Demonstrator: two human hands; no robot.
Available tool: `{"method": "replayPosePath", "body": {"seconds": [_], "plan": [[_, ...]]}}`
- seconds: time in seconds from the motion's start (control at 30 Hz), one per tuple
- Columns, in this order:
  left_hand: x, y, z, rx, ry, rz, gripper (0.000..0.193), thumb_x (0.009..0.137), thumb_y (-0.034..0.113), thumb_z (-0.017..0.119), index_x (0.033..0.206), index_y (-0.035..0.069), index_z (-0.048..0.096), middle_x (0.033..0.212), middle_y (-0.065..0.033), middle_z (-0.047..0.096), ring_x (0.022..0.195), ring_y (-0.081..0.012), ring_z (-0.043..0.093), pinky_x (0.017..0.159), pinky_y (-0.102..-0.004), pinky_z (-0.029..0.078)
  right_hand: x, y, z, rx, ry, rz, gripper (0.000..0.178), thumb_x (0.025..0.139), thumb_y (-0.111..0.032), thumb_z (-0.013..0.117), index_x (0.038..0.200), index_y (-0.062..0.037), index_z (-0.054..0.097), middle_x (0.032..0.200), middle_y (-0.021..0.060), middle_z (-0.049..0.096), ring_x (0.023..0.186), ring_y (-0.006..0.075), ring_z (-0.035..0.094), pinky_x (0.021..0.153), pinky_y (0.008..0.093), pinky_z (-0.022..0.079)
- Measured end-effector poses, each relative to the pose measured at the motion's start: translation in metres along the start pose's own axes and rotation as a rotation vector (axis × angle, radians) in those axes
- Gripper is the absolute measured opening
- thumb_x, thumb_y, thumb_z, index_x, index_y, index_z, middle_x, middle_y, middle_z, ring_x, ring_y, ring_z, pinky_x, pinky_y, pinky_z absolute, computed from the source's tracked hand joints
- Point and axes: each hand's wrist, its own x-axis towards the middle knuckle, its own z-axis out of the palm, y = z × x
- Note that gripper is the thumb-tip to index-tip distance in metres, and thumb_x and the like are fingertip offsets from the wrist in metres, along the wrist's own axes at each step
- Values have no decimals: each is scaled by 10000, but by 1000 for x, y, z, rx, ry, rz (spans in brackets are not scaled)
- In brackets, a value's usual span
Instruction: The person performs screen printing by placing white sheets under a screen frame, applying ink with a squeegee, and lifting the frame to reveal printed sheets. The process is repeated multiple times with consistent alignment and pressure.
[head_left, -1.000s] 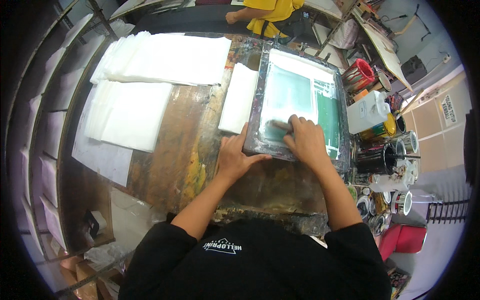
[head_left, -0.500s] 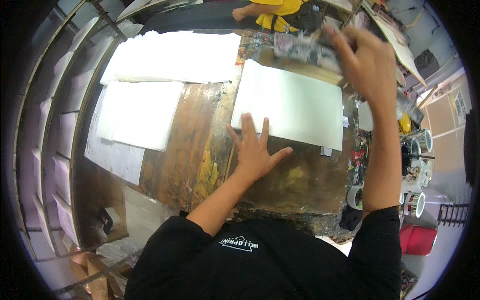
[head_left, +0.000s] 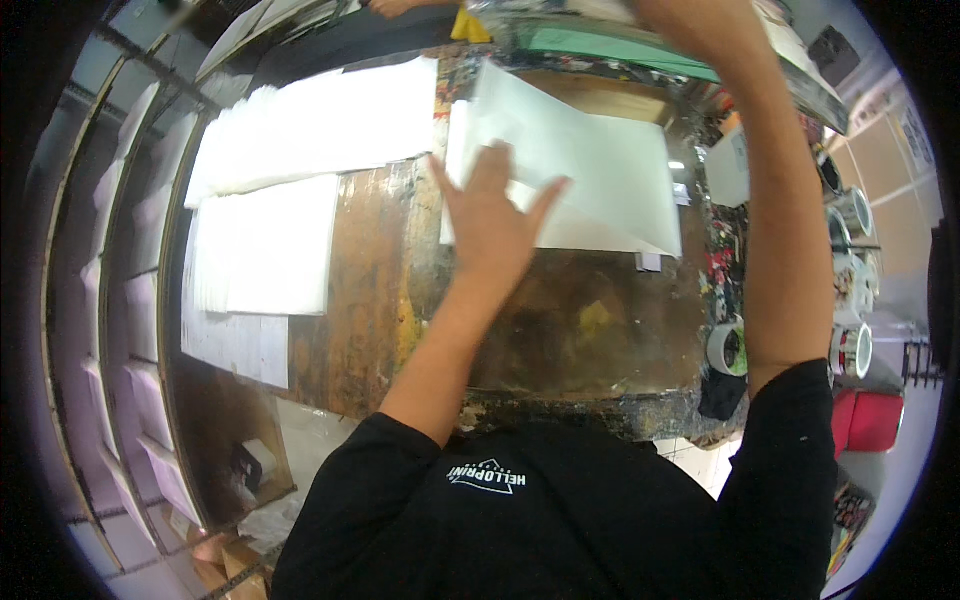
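Note:
My left hand has its fingers spread over a white sheet of paper, slightly blurred. The sheet lies askew, its far left corner swung upward, over a stack of white paper. At the top edge, my right hand is partly cut off beside a raised flat panel with a green surface and a pale, smeared edge. Its fingers are hidden, so its grip cannot be made out.
On the left of the stained wooden table lie two piles of white paper. Racks with sheets stand further left. Paint cans and a tape roll line the right. Another person's hand shows at the far edge.
My right hand has moved up and away, and the panel is now higher with its green surface showing. My left hand has moved forward, and the top sheet has turned askew.

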Motion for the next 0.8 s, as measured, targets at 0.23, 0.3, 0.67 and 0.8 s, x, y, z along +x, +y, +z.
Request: {"method": "replayPosePath", "body": {"seconds": [0.23, 0.3, 0.67, 0.8], "plan": [[20, -108, -56, 401, 85, -147, 676, 980, 453, 692, 1505, 54, 541, 1544, -198, 530, 1481, -337, 446, 1280, -619, 92, -7, 7, 7, -72, 67, -144, 858, 987, -729, 411, 859, 35, 782, 794, 250, 733, 800, 405, 733, 771, 494, 558], [15, -101, -36, 609, 173, -176, 659, 998, 405, 678, 1543, 80, 501, 1604, -185, 465, 1528, -333, 375, 1274, -629, 100, -5, 10, 11, -108, 83, -140, 841, 984, -715, 420, 841, 32, 779, 814, 260, 733, 819, 415, 732, 770, 500, 558], [-64, 54, 128, 124, -417, 227, 610, 1106, 422, 381, 1607, 74, 394, 1697, -225, 273, 1581, -435, 204, 1249, -676, 59, 14, 8, 0, -100, 12, -49, 875, 1001, -727, 376, 838, 42, 758, 796, 237, 736, 812, 407, 734, 761, 503, 568], [-59, 51, 128, 91, -436, 200, 555, 1115, 369, 369, 1595, 95, 423, 1689, -199, 310, 1568, -433, 243, 1250, -673, 81, 19, 5, -7, -104, 12, -8, 873, 1007, -719, 364, 939, 54, 764, 912, 264, 749, 910, 413, 738, 840, 490, 569]]}}
